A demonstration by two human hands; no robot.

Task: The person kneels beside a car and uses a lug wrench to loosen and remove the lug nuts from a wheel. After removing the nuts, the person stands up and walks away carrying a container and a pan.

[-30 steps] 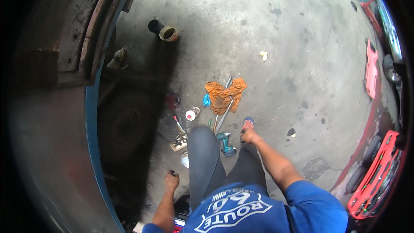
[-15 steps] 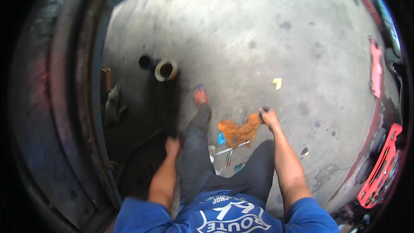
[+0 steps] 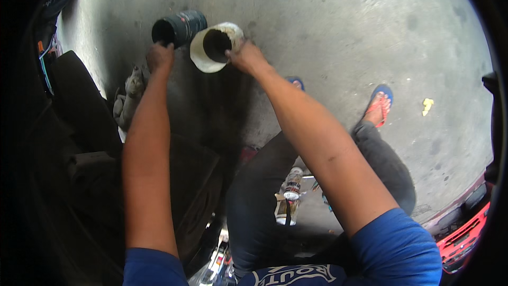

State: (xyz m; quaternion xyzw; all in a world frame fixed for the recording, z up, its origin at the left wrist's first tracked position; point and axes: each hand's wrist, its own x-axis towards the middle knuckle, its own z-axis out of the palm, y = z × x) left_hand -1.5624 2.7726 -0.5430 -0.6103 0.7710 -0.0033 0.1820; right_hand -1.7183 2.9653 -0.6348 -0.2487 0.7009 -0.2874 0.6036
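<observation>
Both my arms stretch forward over the concrete floor. My left hand (image 3: 160, 57) is closed at the near rim of a dark cylindrical container (image 3: 188, 25), whose open mouth faces me. Just right of it stands a whitish open container (image 3: 201, 55) with a dark inside and an uneven rim. My right hand (image 3: 244, 57) grips this one by its right side, thumb at the opening and fingers outside. The two containers are close together. What they hold is too dark to make out.
A pale animal (image 3: 129, 98) lies on the floor beside my left forearm. Near my legs are a white printed can (image 3: 292, 182) and a torn carton (image 3: 286, 209). A red plastic tray (image 3: 465, 238) is at lower right, a yellow scrap (image 3: 427, 107) beyond my sandalled right foot (image 3: 380, 106).
My left hand has come forward from low beside my leg to the dark container. My right hand has left the orange cloth and swung left onto the whitish container. The view has shifted left.
</observation>
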